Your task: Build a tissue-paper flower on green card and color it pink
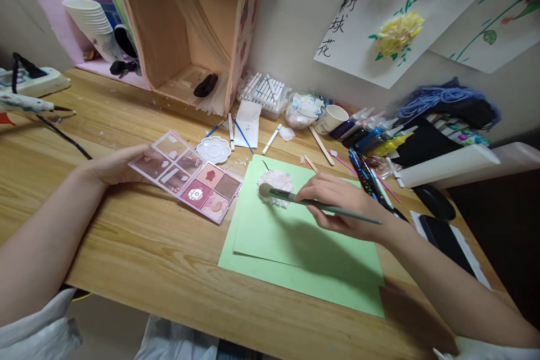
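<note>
Your right hand (340,202) pinches a makeup brush (287,196) over the pale-pink flower (279,179). Left of the flower, your left hand (124,165) grips an eyeshadow palette (185,184).

Moderate, slightly dim indoor light, overhead. Right hand (343,205) throws soft shadow over green paper (261,244) toward tabletop (147,259) near edge; beyond right edge, near-black. Palette lid (184,152) catches reflections. Wide-angle stretch at frame edges.
</note>
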The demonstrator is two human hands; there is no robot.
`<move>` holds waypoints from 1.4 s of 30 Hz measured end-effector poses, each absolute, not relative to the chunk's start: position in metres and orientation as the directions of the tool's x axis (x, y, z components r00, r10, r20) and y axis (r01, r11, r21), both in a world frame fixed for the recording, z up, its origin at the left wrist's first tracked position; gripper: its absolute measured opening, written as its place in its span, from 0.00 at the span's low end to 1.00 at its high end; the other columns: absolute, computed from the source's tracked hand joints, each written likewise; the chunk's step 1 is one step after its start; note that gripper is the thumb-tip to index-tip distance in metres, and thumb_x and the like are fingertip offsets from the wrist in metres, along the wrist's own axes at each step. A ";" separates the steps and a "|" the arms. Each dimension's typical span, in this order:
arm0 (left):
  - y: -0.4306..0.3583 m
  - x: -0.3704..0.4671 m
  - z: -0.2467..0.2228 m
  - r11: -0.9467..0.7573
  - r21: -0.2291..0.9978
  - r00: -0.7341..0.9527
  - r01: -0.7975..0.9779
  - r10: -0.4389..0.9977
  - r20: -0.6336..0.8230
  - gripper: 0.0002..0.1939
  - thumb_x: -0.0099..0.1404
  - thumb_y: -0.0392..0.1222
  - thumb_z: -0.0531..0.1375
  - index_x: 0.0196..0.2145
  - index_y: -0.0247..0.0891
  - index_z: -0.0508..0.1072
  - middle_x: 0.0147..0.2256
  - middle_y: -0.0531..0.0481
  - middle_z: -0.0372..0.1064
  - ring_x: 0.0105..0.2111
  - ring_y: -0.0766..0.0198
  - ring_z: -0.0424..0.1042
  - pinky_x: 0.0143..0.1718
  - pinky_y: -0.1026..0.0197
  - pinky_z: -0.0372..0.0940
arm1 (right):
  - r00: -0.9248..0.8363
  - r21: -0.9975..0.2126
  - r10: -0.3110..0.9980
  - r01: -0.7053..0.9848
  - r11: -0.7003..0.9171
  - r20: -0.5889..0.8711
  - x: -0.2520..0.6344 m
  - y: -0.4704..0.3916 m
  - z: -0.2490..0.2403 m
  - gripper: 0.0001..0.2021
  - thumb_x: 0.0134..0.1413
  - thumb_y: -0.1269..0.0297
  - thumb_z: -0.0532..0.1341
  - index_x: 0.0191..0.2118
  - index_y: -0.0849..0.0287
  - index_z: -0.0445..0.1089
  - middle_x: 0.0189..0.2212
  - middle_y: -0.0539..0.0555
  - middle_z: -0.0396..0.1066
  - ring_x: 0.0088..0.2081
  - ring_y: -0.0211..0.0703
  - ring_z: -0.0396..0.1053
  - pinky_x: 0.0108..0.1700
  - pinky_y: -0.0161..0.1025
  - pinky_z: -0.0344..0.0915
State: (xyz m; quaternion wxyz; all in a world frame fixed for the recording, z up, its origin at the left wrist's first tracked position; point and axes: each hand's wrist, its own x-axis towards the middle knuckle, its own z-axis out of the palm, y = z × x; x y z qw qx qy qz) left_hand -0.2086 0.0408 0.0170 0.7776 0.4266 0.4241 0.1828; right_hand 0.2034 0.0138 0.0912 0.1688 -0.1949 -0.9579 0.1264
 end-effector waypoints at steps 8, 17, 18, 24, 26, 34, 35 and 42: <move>0.040 -0.211 0.016 0.593 0.803 0.566 0.063 0.642 -0.518 0.31 0.59 0.45 0.46 0.56 0.24 0.60 0.38 0.43 0.75 0.46 0.49 0.68 0.51 0.53 0.59 | -0.918 -0.125 0.300 0.276 0.953 0.258 0.203 -0.002 0.089 0.08 0.58 0.75 0.52 0.39 0.58 0.64 0.28 0.54 0.70 0.31 0.40 0.67 0.32 0.37 0.65; 0.040 -0.209 0.018 0.584 0.805 0.571 0.101 0.628 -0.528 0.32 0.58 0.46 0.46 0.55 0.23 0.62 0.39 0.43 0.75 0.47 0.49 0.67 0.51 0.53 0.58 | -0.915 0.035 0.244 0.268 0.963 0.320 0.213 -0.021 0.082 0.06 0.58 0.74 0.54 0.38 0.58 0.66 0.27 0.54 0.71 0.30 0.42 0.69 0.31 0.39 0.67; 0.040 -0.209 0.017 0.579 0.809 0.579 0.098 0.628 -0.520 0.32 0.58 0.47 0.46 0.55 0.24 0.62 0.39 0.42 0.75 0.47 0.49 0.67 0.51 0.53 0.59 | -0.916 0.049 0.232 0.261 0.964 0.329 0.214 -0.022 0.082 0.06 0.57 0.75 0.54 0.38 0.59 0.66 0.26 0.54 0.71 0.30 0.42 0.69 0.31 0.39 0.67; 0.041 -0.211 0.016 0.586 0.807 0.609 0.075 0.614 -0.502 0.31 0.60 0.45 0.45 0.56 0.22 0.61 0.39 0.42 0.75 0.47 0.50 0.67 0.51 0.54 0.58 | -0.895 0.018 0.254 0.280 0.960 0.367 0.227 -0.025 0.080 0.08 0.57 0.76 0.53 0.39 0.59 0.66 0.24 0.54 0.71 0.27 0.42 0.68 0.28 0.39 0.67; 0.041 -0.210 0.016 0.594 0.802 0.600 0.054 0.623 -0.502 0.30 0.60 0.44 0.45 0.56 0.22 0.60 0.40 0.42 0.75 0.47 0.50 0.67 0.52 0.54 0.58 | -0.864 -0.046 0.283 0.291 0.956 0.416 0.226 -0.026 0.081 0.08 0.58 0.73 0.53 0.41 0.59 0.66 0.25 0.54 0.72 0.28 0.43 0.69 0.29 0.39 0.68; 0.039 -0.204 0.021 0.597 0.801 0.572 0.039 0.644 -0.508 0.32 0.59 0.42 0.47 0.59 0.25 0.53 0.43 0.43 0.74 0.45 0.51 0.70 0.50 0.53 0.60 | -0.648 -0.573 0.613 0.316 0.756 0.452 0.158 -0.012 0.076 0.09 0.61 0.68 0.53 0.43 0.57 0.68 0.33 0.54 0.74 0.36 0.42 0.70 0.38 0.39 0.66; 0.038 -0.204 0.021 0.594 0.803 0.576 0.034 0.645 -0.502 0.32 0.59 0.42 0.47 0.60 0.24 0.53 0.43 0.43 0.74 0.45 0.51 0.70 0.50 0.53 0.60 | -0.652 -0.582 0.616 0.313 0.750 0.443 0.147 -0.008 0.072 0.09 0.61 0.68 0.53 0.43 0.57 0.69 0.34 0.54 0.74 0.36 0.41 0.70 0.39 0.39 0.66; 0.036 -0.204 0.023 0.596 0.803 0.640 -0.011 0.621 -0.453 0.30 0.61 0.40 0.45 0.60 0.22 0.52 0.45 0.38 0.73 0.43 0.52 0.71 0.50 0.52 0.60 | -0.777 -0.508 0.483 0.248 0.825 0.405 0.100 0.005 0.064 0.08 0.61 0.70 0.52 0.41 0.59 0.68 0.34 0.54 0.74 0.34 0.41 0.68 0.36 0.37 0.64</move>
